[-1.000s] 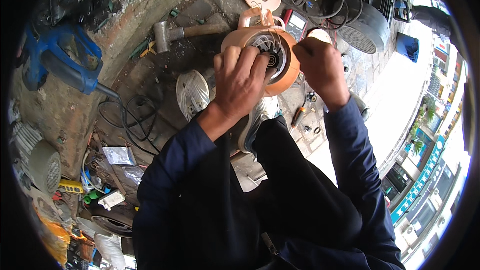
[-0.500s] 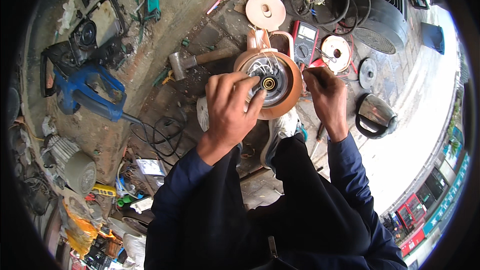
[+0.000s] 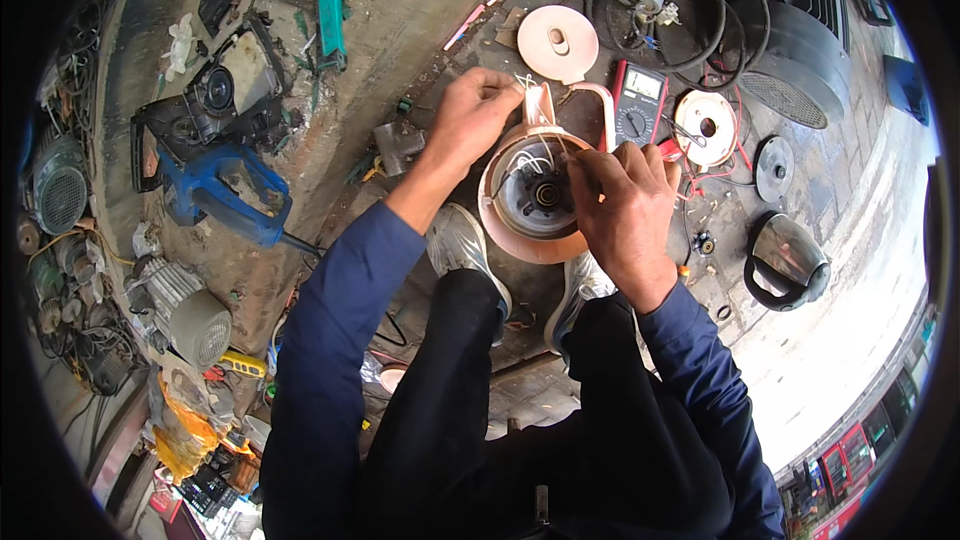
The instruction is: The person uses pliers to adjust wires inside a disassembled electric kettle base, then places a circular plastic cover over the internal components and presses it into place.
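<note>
Left hand (image 3: 470, 120) has its fingers pinched on some thin white wires (image 3: 527, 83) up at the peach plastic channel (image 3: 540, 108). Right hand (image 3: 630, 215) is at the housing's edge, fingers curled; can't tell if they're grasping anything. I'd pull those wires gently and keep them off the rim. The round peach housing (image 3: 515, 245) sits between the scuffed shoes (image 3: 462, 245), with a ribbed black hub (image 3: 547, 196) in the middle. Smooth oval lid (image 3: 535, 48) lies just beyond, near a red-edged multimeter (image 3: 636, 105).
</note>
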Tool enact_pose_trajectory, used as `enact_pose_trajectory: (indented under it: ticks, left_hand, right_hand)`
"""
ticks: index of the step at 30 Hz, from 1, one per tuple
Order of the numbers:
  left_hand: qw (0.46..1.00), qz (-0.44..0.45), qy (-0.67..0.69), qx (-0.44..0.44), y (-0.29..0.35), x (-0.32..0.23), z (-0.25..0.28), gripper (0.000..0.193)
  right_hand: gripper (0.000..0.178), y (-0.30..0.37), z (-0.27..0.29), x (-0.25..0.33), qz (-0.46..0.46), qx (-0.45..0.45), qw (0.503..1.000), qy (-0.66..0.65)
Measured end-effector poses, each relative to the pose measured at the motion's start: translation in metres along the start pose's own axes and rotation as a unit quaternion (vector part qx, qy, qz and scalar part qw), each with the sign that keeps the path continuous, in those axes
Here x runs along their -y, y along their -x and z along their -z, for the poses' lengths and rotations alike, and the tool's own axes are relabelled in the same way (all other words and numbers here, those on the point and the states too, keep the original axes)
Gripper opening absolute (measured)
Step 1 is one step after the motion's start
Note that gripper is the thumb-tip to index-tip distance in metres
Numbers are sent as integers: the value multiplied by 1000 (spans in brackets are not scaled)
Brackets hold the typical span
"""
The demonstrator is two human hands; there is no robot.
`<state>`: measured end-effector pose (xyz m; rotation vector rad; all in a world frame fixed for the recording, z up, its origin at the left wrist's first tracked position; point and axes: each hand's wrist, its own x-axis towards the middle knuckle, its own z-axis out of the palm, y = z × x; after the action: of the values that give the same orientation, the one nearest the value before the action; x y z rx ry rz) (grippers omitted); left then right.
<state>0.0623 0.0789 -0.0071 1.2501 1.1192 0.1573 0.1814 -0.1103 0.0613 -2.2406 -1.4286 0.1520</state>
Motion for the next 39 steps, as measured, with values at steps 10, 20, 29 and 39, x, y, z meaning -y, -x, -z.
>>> enact_pose_trajectory:
  ticks: [10, 20, 29, 39]
  left_hand:
    - [992, -2, 125, 3, -3, 19, -13, 28]
    - [996, 9, 87, -2, -8, 28, -11, 23]
    - [989, -129, -42, -62, -29, 42, -14, 28]
    - [995, -89, 31, 27, -19, 24, -10, 24]
  right_hand:
    - [13, -5, -19, 4, 0, -2, 1000, 29]
    - [17, -1, -24, 1, 11, -16, 1000, 6]
    - [18, -3, -23, 1, 14, -18, 1000, -16]
    - [24, 0, -28, -3, 31, -22, 997, -69]
